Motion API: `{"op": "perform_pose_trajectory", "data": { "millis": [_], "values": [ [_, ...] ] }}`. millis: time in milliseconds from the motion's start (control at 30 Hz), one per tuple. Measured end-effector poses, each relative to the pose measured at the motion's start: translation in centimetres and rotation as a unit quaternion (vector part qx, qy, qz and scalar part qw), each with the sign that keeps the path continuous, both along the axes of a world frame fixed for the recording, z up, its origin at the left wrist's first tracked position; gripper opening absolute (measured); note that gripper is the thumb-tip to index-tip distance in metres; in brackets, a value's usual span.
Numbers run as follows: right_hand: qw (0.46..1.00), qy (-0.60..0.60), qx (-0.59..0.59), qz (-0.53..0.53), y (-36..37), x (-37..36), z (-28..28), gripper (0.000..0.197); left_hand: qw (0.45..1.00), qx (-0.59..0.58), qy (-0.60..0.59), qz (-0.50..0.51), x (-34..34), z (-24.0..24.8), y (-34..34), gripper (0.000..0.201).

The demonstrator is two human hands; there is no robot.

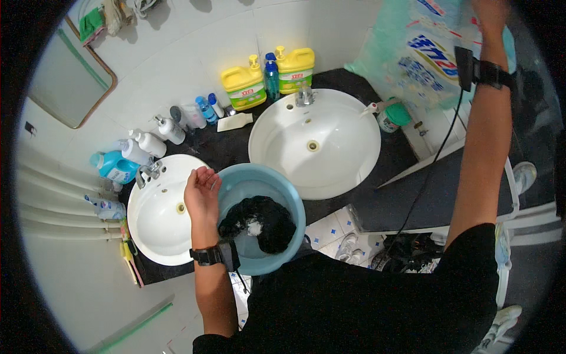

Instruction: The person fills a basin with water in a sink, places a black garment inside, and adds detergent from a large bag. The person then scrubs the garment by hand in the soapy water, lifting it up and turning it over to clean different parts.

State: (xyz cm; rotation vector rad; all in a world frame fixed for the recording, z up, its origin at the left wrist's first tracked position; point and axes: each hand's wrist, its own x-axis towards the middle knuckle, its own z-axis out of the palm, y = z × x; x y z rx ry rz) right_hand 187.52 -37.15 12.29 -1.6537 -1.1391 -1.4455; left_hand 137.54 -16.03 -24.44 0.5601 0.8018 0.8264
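With 12 o'clock at the top of the head view, the relation that counts most, I judge, is between the right hand (490,15) and the big pale-green plastic bag (424,59). The bag lies at about 8 o'clock from that hand, just beside or touching it; the upper edge crops both, so I cannot tell whether the fingers are clamped on the plastic. For the same reason the bag's full long axis cannot be read. The right arm stretches towards 1 o'clock and is clearly the nearer arm to the bag.

The left hand (202,183) is at the 10 o'clock side of a round blue basin (299,206). Its fingers are loosely curled, apart from the palm, with nothing seen in them; whether the wrist touches the rim I cannot tell.

Inside the basin, at about 4 o'clock from the left hand, lies a dark cloth (274,227), bunched, its longer way running roughly from 9 to 3 o'clock, with a white patch near its middle. The left hand is much nearer to it than the right. The basin stands between 2 white sinks, the smaller sink (153,242) towards 9 o'clock and the larger sink (348,159) towards 1 o'clock.
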Motion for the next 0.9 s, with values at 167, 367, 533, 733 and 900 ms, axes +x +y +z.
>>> {"op": "perform_pose_trajectory", "data": {
  "millis": [167,367,533,733,900],
  "values": [
    [0.91,0.366,-0.076,-0.182,8.7,6.0,-8.5,0.027,0.999,-0.031,0.008,0.036,-2.8,-0.7,-0.2,0.025],
    [0.819,0.528,-0.039,0.222,10.5,7.7,-24.3,0.041,0.996,-0.061,0.014,0.061,-5.7,-1.9,-1.3,0.023],
    [0.753,0.601,-0.171,0.205,7.5,-3.4,-32.1,0.033,0.991,-0.114,-0.057,0.028,-8.1,-4.7,0.3,0.016],
    [0.548,0.71,-0.288,0.335,3.3,-22.7,-35.0,0.027,0.98,-0.18,-0.053,-0.058,-4.7,-5.9,2.0,0.016],
    [0.573,0.71,-0.354,0.206,2.2,-37.0,-39.7,0.028,0.963,-0.164,-0.013,-0.214,-3.6,-6.5,2.1,0.018]
  ]
}}
